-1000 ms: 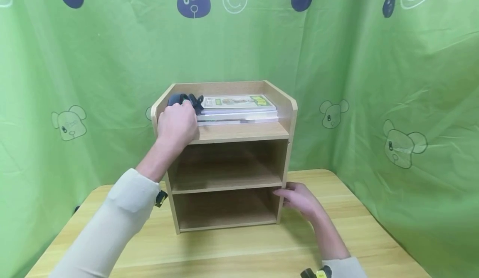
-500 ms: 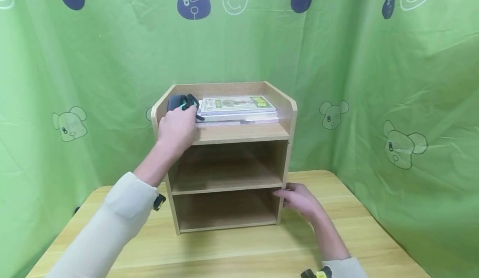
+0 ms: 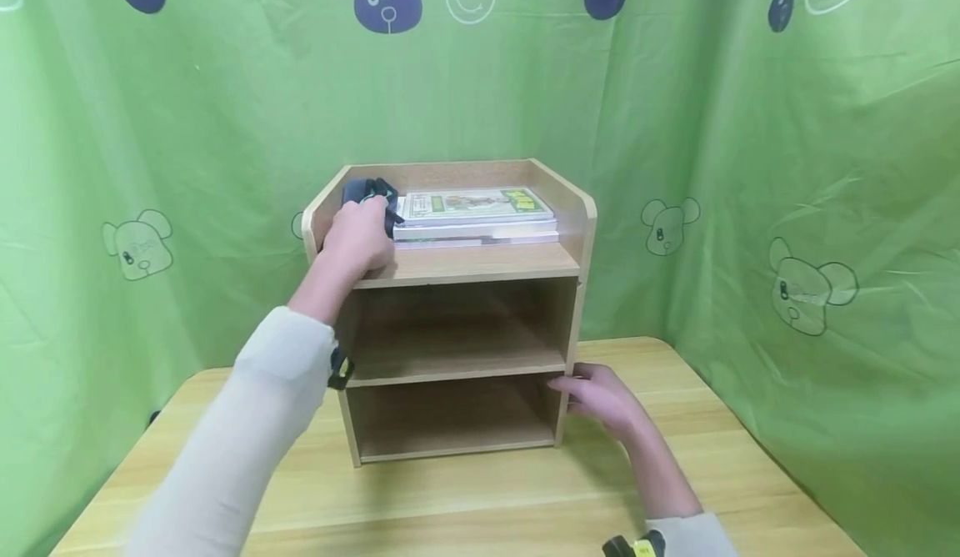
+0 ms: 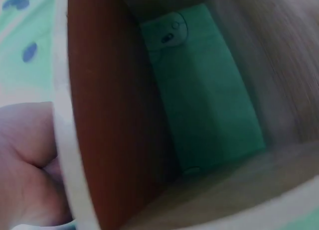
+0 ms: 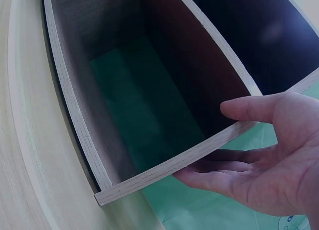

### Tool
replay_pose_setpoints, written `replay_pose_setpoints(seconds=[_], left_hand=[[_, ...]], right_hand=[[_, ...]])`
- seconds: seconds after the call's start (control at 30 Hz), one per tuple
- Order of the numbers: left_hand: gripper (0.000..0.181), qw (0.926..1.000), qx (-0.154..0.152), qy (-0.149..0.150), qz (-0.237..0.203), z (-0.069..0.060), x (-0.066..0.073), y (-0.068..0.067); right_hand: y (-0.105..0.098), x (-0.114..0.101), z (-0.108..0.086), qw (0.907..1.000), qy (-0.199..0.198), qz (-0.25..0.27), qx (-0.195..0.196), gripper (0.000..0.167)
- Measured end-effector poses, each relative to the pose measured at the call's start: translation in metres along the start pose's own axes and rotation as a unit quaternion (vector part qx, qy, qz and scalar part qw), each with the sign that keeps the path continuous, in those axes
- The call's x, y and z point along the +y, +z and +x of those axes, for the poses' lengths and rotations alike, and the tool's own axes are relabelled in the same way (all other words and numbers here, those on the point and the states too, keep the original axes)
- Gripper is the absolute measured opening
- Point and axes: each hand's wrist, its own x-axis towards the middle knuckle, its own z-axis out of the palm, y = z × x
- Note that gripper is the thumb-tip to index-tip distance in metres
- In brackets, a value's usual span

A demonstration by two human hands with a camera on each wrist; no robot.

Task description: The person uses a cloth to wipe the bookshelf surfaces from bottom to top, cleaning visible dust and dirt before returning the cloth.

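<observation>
A three-level wooden shelf stands on the table. On its top level, at the left, my left hand holds a dark blue and black object with black loops and small green parts; its exact kind is unclear and the hand covers much of it. Just right of it lies a stack of books. In the left wrist view only part of my left hand shows, beyond a board edge. My right hand grips the shelf's right side panel, thumb on the inside and fingers outside, at the lower level.
Raised side and back walls border the shelf's top level. The two lower compartments face the front. Bare wooden table lies before the shelf, and a green printed curtain encloses the back and sides.
My left hand, with the dark object, has shifted slightly farther back on the top level, and its forearm has swung inward to the right. The right hand keeps its grip on the side panel.
</observation>
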Motion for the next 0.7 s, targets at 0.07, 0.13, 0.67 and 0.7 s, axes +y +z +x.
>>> replay_pose_setpoints(seconds=[0.07,0.13,0.67,0.7], left_hand=[[0.050,0.9998,0.005,-0.009,-0.014,0.009,-0.002,0.004],[0.049,0.9993,0.011,-0.017,-0.032,0.016,-0.004,0.008],[0.058,0.9973,0.021,-0.036,-0.060,0.036,-0.009,0.014],[0.057,0.9975,0.020,-0.039,-0.056,0.035,-0.008,0.013]], right_hand=[[0.000,0.000,0.000,1.0000,0.000,0.000,-0.001,0.067],[-0.001,0.000,0.001,1.0000,0.000,-0.003,0.000,0.067],[-0.001,0.000,0.001,1.0000,-0.005,0.001,-0.004,0.065],[-0.001,-0.001,0.000,1.0000,-0.005,0.000,-0.005,0.065]])
